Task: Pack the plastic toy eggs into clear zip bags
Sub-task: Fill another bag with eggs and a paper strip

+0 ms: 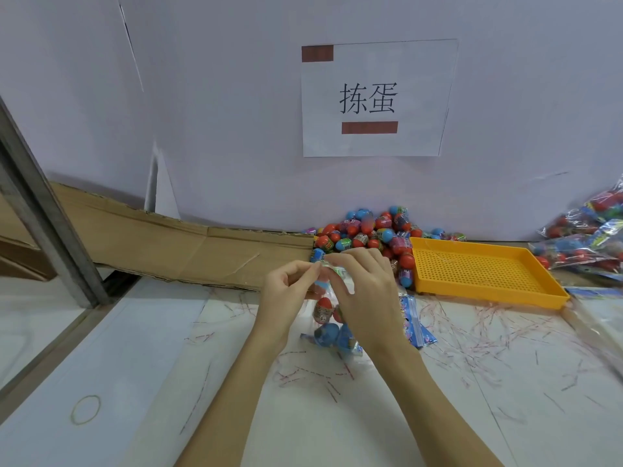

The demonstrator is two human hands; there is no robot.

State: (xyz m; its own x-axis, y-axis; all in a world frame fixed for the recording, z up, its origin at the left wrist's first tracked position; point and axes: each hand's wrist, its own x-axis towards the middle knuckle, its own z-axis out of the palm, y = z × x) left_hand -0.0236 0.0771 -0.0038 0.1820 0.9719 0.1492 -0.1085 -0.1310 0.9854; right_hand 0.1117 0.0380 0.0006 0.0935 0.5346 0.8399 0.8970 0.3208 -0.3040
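Two bare forearms reach up from the bottom edge of the frame over a white table (135, 348) scribbled with red and pink pen marks, meeting above a clear zip bag (332, 326) held upright at the table's centre. At the bag's top edge, the left hand (286, 288) pinches the plastic between thumb and forefinger, its other fingers curled. From the other side, the right hand (365, 284) grips the same top edge, fingers bent over it and touching the left hand's fingertips. Inside the bag sit several plastic toy eggs: a red-topped egg (324, 309) near the middle and a blue egg (327, 333) lower down, with the bag's bottom resting on the table. Whether the zip seal is closed cannot be told.

Behind the hands, a loose heap of eggs (371, 234) in red, blue and pink lies against the pale wall. Just right of the heap sits a yellow perforated tray (485, 267). A stack of flat printed bags (413, 320) lies on the table beside the right wrist. Filled bags (586, 237) of eggs pile up at the far right edge. A strip of brown cardboard (188, 247) runs along the wall's foot at left, and a rubber band (86, 409) lies on the table at lower left. On the wall hangs a paper sign (377, 99) with two printed Chinese characters.
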